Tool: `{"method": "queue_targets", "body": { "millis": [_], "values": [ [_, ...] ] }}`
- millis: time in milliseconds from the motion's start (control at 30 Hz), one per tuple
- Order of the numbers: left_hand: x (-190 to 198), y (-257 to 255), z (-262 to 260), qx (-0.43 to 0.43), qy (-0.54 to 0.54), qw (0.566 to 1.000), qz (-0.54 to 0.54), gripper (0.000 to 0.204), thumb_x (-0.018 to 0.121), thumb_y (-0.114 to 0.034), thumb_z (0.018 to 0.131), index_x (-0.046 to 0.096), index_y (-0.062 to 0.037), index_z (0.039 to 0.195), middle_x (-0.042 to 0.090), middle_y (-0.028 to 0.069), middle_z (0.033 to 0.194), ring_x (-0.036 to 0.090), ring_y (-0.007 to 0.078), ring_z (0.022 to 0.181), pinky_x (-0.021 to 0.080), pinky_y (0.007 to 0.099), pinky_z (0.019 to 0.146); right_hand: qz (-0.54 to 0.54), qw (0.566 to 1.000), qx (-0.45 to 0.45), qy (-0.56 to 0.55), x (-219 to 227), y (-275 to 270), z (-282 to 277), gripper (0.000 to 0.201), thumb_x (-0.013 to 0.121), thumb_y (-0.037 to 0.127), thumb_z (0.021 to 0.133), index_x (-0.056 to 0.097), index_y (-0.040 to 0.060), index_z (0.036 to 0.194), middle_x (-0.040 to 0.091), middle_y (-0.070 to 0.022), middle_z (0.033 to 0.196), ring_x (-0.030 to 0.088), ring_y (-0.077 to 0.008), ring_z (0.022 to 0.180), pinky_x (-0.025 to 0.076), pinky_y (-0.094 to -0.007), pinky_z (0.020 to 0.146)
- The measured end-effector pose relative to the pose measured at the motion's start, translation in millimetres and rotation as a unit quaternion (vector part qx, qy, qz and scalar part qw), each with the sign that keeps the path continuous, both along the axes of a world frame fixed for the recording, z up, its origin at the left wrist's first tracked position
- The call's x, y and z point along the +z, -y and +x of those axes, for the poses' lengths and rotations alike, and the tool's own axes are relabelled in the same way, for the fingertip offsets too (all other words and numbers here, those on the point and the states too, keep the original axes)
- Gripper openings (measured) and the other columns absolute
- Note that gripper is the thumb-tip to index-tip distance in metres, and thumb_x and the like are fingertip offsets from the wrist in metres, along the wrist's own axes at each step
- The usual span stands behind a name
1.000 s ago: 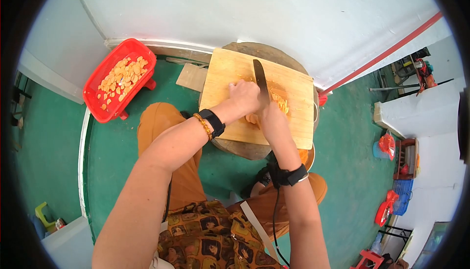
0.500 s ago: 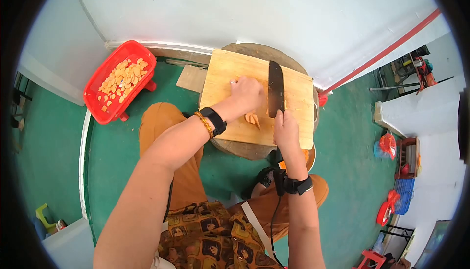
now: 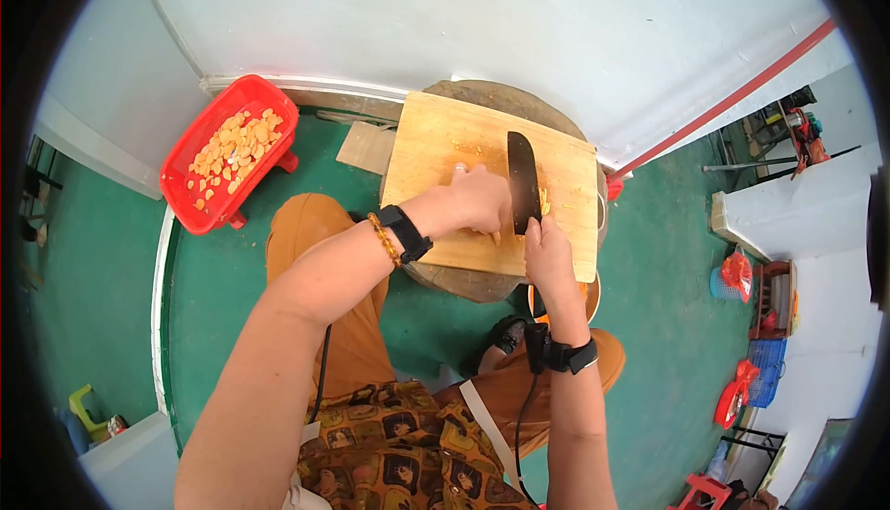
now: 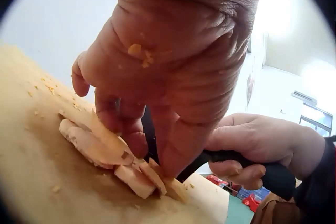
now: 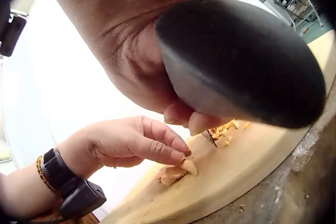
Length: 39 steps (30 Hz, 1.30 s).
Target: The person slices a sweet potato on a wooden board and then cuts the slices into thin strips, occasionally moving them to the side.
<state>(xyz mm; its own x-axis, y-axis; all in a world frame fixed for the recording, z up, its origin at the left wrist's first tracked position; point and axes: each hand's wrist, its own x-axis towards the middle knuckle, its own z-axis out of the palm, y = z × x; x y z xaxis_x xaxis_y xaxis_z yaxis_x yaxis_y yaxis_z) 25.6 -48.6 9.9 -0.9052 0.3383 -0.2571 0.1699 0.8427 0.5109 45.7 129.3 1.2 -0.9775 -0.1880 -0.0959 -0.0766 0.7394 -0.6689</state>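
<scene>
My right hand (image 3: pixel 549 252) grips the black handle (image 5: pixel 241 61) of a kitchen knife (image 3: pixel 523 176) with a broad dark blade. The blade stands over the wooden cutting board (image 3: pixel 440 134), just right of my left hand (image 3: pixel 477 199). Thumb and fingertips of that left hand pinch a pale orange slice (image 5: pixel 189 168) close over the board. More thick slices (image 4: pixel 86 145) lie under its fingers in the left wrist view. Thin orange strips (image 3: pixel 544 202) sit to the right of the blade. Small orange bits (image 4: pixel 135 50) cling to the left palm.
The board rests on a round wooden block (image 3: pixel 477 90) by the white wall (image 3: pixel 445 19). A red basin (image 3: pixel 199 218) of orange slices stands at the left. Below the board's right corner is a bowl (image 3: pixel 593 299) with orange pieces. The person's shoe (image 3: pixel 507 332) is near it.
The knife swung from beside the left hand to the right, then came slightly lower. The left hand shifted right and down onto the slices, which lay uncovered half a second ago.
</scene>
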Motion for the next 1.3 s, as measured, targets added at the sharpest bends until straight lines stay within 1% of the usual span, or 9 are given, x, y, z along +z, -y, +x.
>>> {"method": "queue_targets", "body": {
  "millis": [100,200,300,400,600,800,1100,1200,1300],
  "values": [
    [-10.6,-2.7,-3.5,0.008,-0.056,0.998,0.001,0.01,0.069,-0.016,0.069,0.073,-0.0187,0.078,0.067,-0.001,0.081,0.054,0.0241,0.095,0.033,0.049,0.087,-0.007,1.0,-0.007,-0.007,-6.3,-1.2,-1.2,0.026,0.047,0.02,0.094,0.051,-0.0037,0.084,0.056,-0.0305,0.077,0.055,-0.0483,0.076,0.044,-0.049,0.066],
    [-27.7,-2.9,-2.1,0.047,-0.207,0.977,-0.022,0.006,0.069,-0.017,0.071,0.072,-0.0177,0.076,0.067,-0.0003,0.08,0.053,0.0245,0.095,0.033,0.0488,0.086,-0.016,1.0,-0.015,-0.002,-3.5,-1.9,-1.3,0.026,0.047,0.02,0.094,0.05,-0.0036,0.083,0.056,-0.0305,0.077,0.055,-0.048,0.076,0.044,-0.0489,0.066],
    [-16.8,0.2,-4.6,0.075,-0.138,0.987,-0.017,0.006,0.071,-0.019,0.069,0.071,-0.0166,0.075,0.066,-0.0002,0.078,0.053,0.0245,0.094,0.033,0.0477,0.084,-0.025,1.0,-0.013,-0.001,1.7,-3.0,1.2,0.025,0.048,0.019,0.094,0.05,-0.0034,0.083,0.056,-0.0301,0.076,0.055,-0.0475,0.075,0.044,-0.0484,0.064],
    [-3.3,3.7,0.7,0.067,-0.083,0.994,-0.005,0.008,0.073,-0.021,0.068,0.071,-0.0161,0.073,0.065,-0.0001,0.078,0.053,0.0245,0.094,0.033,0.0481,0.082,-0.008,1.0,-0.001,0.005,12.6,-1.4,8.4,0.025,0.048,0.019,0.094,0.05,-0.0035,0.083,0.056,-0.0295,0.074,0.056,-0.0471,0.072,0.044,-0.0481,0.062],
    [-15.8,-1.9,2.2,0.068,-0.096,0.993,-0.009,0.007,0.074,-0.02,0.065,0.071,-0.0169,0.07,0.065,0.0006,0.078,0.053,0.0253,0.093,0.032,0.0469,0.081,-0.016,1.0,0.015,0.003,6.8,0.9,17.8,0.024,0.049,0.018,0.094,0.051,-0.0034,0.083,0.056,-0.0301,0.072,0.055,-0.0481,0.07,0.044,-0.0492,0.061],
    [-15.9,-0.7,0.1,0.068,-0.091,0.994,-0.002,0.006,0.073,-0.019,0.065,0.071,-0.0177,0.07,0.065,0.0009,0.077,0.053,0.0268,0.093,0.034,0.0489,0.078,0.019,1.0,0.007,0.014,13.2,3.0,20.2,0.024,0.049,0.018,0.094,0.051,-0.0032,0.084,0.057,-0.0315,0.076,0.056,-0.0494,0.075,0.044,-0.0516,0.065],
    [-19.1,-3.4,0.4,0.09,-0.086,0.992,0.025,0.005,0.072,-0.017,0.064,0.071,-0.0177,0.069,0.066,0.0002,0.074,0.053,0.0272,0.092,0.033,0.0491,0.078,0.057,0.997,0.034,0.025,17.8,1.8,21.3,0.025,0.047,0.019,0.094,0.049,-0.0039,0.085,0.056,-0.0316,0.075,0.056,-0.0496,0.075,0.044,-0.0521,0.066],
    [-14.6,-5.5,-0.6,0.095,-0.067,0.993,0.009,0.007,0.073,-0.018,0.063,0.072,-0.0181,0.069,0.066,0.0001,0.073,0.053,0.0268,0.091,0.032,0.0489,0.078,0.084,0.993,0.061,-0.064,11.2,7.9,16.1,0.025,0.047,0.019,0.094,0.049,-0.0038,0.085,0.056,-0.0316,0.075,0.056,-0.0491,0.075,0.044,-0.052,0.066],
    [-5.8,-4.6,2.6,0.104,-0.06,0.993,0.017,0.007,0.073,-0.018,0.062,0.071,-0.0182,0.069,0.066,-0.0003,0.073,0.053,0.0263,0.09,0.032,0.0485,0.079,0.052,0.996,0.046,-0.062,13.6,15.8,11.4,0.025,0.047,0.019,0.095,0.049,-0.0039,0.084,0.056,-0.0313,0.075,0.056,-0.0483,0.074,0.044,-0.051,0.065]
  ]
}}
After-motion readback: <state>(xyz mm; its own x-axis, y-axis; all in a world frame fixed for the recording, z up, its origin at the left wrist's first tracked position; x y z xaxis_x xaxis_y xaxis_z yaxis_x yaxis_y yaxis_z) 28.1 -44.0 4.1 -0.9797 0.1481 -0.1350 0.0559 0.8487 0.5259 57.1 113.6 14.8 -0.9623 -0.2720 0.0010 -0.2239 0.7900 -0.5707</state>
